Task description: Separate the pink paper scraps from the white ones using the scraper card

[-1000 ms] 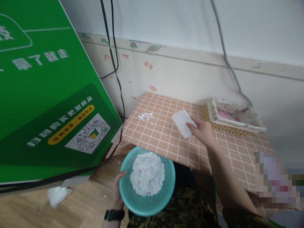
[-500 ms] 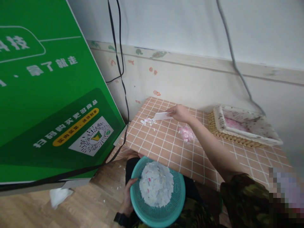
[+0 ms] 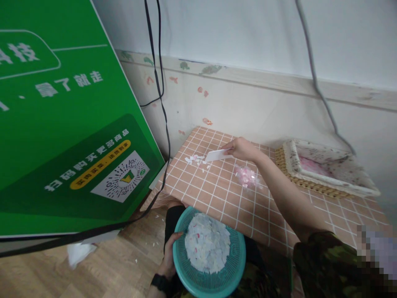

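Observation:
My left hand point(image 3: 171, 253) grips the left rim of a green plastic basket point(image 3: 238, 265) on my lap, just below the table's front edge. Heaped inside it are white paper scraps point(image 3: 207, 244) with a few pink bits. Over the table, my right hand point(image 3: 240, 149) pinches a flat white card point(image 3: 216, 155) by its right end. Left of the card's edge, a small scatter of paper scraps point(image 3: 195, 159) lies on the checked tablecloth point(image 3: 217, 198). A clear bag of pink pieces point(image 3: 247, 177) rests below my right wrist.
A wicker basket point(image 3: 313, 186) with a printed cloth lining stands against the wall on the right. A large green sign panel point(image 3: 77, 103) fills the left side, with black cables point(image 3: 164, 111) hanging beside it. A white bag point(image 3: 79, 252) lies on the wooden floor.
My right hand has drawn the card slightly right, widening the space between it and the scraps. My left hand still holds the basket rim. The whole view has shifted a little.

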